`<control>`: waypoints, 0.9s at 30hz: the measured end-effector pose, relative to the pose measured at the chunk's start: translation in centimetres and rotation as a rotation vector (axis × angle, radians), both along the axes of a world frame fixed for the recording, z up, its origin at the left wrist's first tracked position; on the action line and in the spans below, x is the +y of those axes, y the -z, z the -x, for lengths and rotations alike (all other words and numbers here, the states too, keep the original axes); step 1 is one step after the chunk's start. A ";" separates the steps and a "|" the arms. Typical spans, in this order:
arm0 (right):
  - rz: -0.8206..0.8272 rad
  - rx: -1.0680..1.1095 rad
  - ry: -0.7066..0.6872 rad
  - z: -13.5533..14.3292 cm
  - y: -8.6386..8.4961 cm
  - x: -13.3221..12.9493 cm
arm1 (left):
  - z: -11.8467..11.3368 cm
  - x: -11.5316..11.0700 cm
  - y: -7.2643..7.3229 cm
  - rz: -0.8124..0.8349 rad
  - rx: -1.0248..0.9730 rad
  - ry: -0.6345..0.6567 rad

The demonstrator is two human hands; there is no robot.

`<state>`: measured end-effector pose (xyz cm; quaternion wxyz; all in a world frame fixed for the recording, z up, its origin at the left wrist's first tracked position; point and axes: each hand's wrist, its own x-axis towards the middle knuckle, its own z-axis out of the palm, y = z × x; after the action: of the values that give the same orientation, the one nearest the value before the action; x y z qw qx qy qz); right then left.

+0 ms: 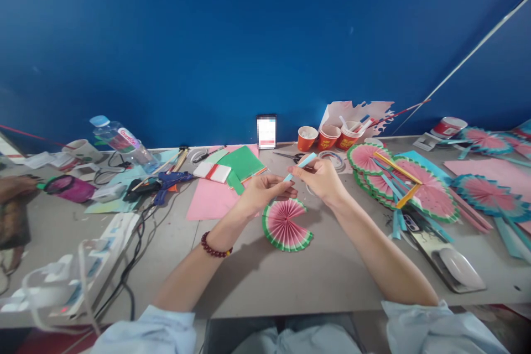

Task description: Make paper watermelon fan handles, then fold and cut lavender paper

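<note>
Above the middle of the table, my left hand (267, 192) and my right hand (317, 177) pinch a narrow light blue strip (306, 161) between them. The strip slants up to the right, its lower end at my left fingertips. Just below the hands lies a round pleated paper fan (286, 227), pink inside with a white and green edge; it has a wedge-shaped gap on its right side. A bracelet of dark red beads (213, 249) circles my left wrist.
Finished fans (431, 191) pile up at the right beside a white mouse (460, 266). Paper cups (307, 138) and a phone (266, 133) stand behind. Left are pink paper (207, 202), a blue glue gun (170, 183), a bottle (124, 141) and a power strip (102, 263). Another person's hand (16, 187) shows far left.
</note>
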<state>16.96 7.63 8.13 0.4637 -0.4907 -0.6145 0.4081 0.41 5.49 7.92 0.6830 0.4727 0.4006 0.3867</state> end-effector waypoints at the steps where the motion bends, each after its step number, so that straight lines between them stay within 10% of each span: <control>1: 0.008 0.004 0.010 -0.1 -0.1 0.0 | 0.1 0.1 0.0 0.003 0.007 0.012; 27: 0.079 0.039 -0.152 -0.1 -0.3 0.4 | 0.3 0.3 -0.1 -0.011 0.074 -0.063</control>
<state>17.08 8.04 8.45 0.4234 -0.4525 -0.6242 0.4758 0.08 5.75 8.04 0.6526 0.4774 0.4382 0.3927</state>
